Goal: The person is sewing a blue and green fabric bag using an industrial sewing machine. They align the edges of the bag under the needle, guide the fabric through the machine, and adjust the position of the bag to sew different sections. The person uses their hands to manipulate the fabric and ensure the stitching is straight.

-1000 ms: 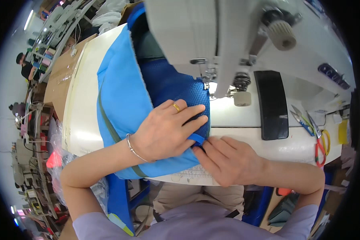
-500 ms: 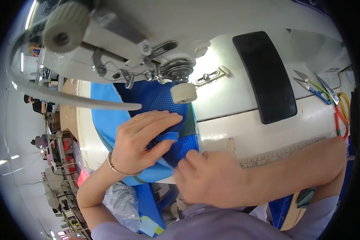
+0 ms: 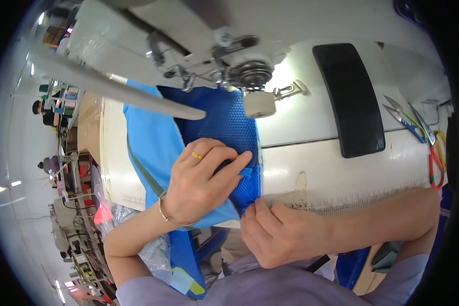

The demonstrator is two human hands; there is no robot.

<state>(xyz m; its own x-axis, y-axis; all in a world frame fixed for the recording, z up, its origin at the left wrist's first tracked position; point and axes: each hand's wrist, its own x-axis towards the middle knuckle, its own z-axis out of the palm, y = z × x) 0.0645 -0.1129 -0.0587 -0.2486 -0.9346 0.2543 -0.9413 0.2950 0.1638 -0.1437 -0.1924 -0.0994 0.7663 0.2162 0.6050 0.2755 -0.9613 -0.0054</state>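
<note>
Blue mesh (image 3: 222,120) on table (image 3: 319,160), running up toward 12 o'clock from left hand (image 3: 204,181). Light-blue cloth (image 3: 147,148) at that hand's 10. Left fingers bent, tips on mesh; small gap between thumb and forefinger, blue strip (image 3: 246,172) showing there; whether gripped, cannot tell. Right hand (image 3: 278,227) at left's 4 o'clock: thumb and forefinger together, pinching mesh's near edge; other fingers curled. From right hand: sewing machine (image 3: 259,104) at 12, phone (image 3: 349,99) at 1, scissors (image 3: 418,127) at 2.
</note>
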